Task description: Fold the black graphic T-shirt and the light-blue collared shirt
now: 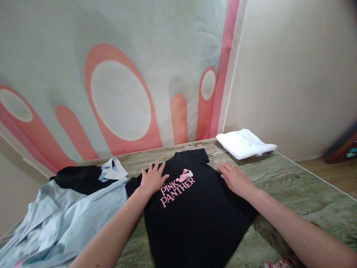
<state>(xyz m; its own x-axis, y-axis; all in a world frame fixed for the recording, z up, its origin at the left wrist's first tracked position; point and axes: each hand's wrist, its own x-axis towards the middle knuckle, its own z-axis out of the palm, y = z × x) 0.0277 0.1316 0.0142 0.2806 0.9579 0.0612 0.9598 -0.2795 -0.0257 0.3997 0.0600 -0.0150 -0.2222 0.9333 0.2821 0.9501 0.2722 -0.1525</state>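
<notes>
A black T-shirt (192, 223) lies spread front side up on the table, its neck toward the wall and its lower end running out of the bottom of the view. Pink "PINK PANTHER" lettering with a small cartoon figure is printed on its chest. My left hand (153, 178) rests flat on the shirt near the left sleeve, fingers spread. On the other side, my right hand (233, 178) lies flat along the shirt's right edge below the sleeve, its fingers stretched out and holding nothing.
Light blue and black clothes (75, 212) lie in a loose heap on the left. A folded white garment (245, 143) sits at the far right corner of the wood-patterned table (306, 197). Behind the table stands a wall with a printed covering (178, 48).
</notes>
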